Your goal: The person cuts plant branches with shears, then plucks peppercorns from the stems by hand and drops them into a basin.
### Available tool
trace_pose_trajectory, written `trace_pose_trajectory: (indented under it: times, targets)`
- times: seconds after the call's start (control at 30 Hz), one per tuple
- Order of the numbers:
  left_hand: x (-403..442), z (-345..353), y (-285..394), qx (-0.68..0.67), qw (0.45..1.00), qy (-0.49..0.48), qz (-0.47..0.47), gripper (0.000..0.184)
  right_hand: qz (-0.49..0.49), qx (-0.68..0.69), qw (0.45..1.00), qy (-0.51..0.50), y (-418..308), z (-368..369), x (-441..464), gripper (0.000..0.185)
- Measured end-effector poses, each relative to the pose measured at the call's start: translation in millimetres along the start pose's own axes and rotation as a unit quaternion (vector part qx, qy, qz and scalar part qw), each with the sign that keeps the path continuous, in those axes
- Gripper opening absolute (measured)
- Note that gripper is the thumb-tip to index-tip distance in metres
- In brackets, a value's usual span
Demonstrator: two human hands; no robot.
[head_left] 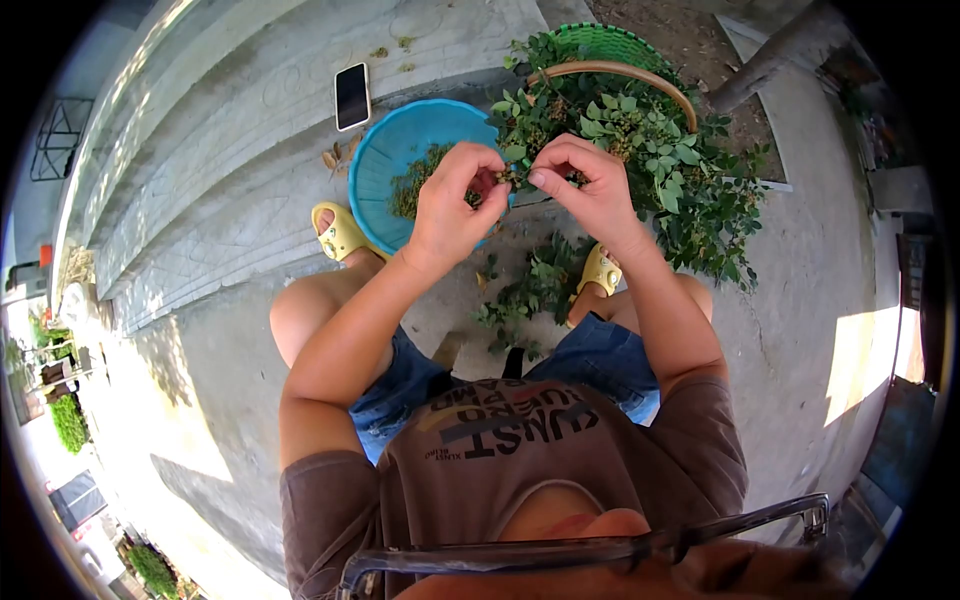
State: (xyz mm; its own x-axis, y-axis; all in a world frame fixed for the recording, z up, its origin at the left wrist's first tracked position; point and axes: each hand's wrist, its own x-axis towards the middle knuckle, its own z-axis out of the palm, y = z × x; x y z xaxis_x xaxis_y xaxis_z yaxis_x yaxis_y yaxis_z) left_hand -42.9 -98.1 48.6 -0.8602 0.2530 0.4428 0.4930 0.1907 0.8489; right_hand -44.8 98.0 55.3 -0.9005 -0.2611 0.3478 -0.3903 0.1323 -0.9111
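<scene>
Both hands meet above the right rim of a blue basin (385,150). My left hand (457,200) has its fingers curled round small green-brown berry clusters (507,178). Thumb and forefinger of my right hand (588,185) pinch at the same sprig, with more small clusters under the curled fingers. Loose green pickings (408,188) lie in the basin, partly hidden by my left hand. Behind and to the right, leafy branches (665,160) fill and spill over a green woven basket (610,42) with a brown handle.
Leafy cuttings (535,290) lie on the ground between my feet, which wear yellow clogs (340,233). A phone (352,97) rests on the concrete step (240,130) beyond the basin, near dry leaves. A trunk or post (775,62) slants at the upper right.
</scene>
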Motion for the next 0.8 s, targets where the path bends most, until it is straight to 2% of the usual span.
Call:
trace_pose_trajectory:
  times: [0.23, 0.4, 0.53, 0.63, 0.73, 0.8]
  targets:
    - [1.8, -1.8, 8.7, 0.048, 0.997, 0.006, 0.056, 0.029, -0.086, -0.051, 0.994, 0.042, -5.0, 5.2, -1.0, 0.010]
    - [2.8, -5.7, 5.3, 0.194, 0.970, -0.036, 0.145, 0.027, -0.075, -0.048, 0.995, 0.047, -6.2, 8.1, -2.5, 0.009]
    - [1.7, -6.6, 7.0, 0.217, 0.966, -0.039, 0.139, 0.025, -0.023, -0.053, 0.998, 0.030, -3.9, 7.7, -4.4, 0.007]
    - [2.1, -7.1, 9.5, 0.195, 0.976, -0.046, 0.090, 0.025, 0.002, -0.057, 0.998, 0.015, -0.7, 6.7, -4.2, 0.007]
    - [4.6, -7.2, 11.3, 0.196, 0.974, -0.046, 0.103, 0.022, -0.010, -0.080, 0.997, 0.004, 4.9, 6.2, -4.1, 0.011]
    - [3.8, -6.5, 11.6, 0.151, 0.986, -0.052, 0.055, 0.019, -0.012, -0.087, 0.996, -0.003, 6.8, 5.7, -3.6, 0.011]
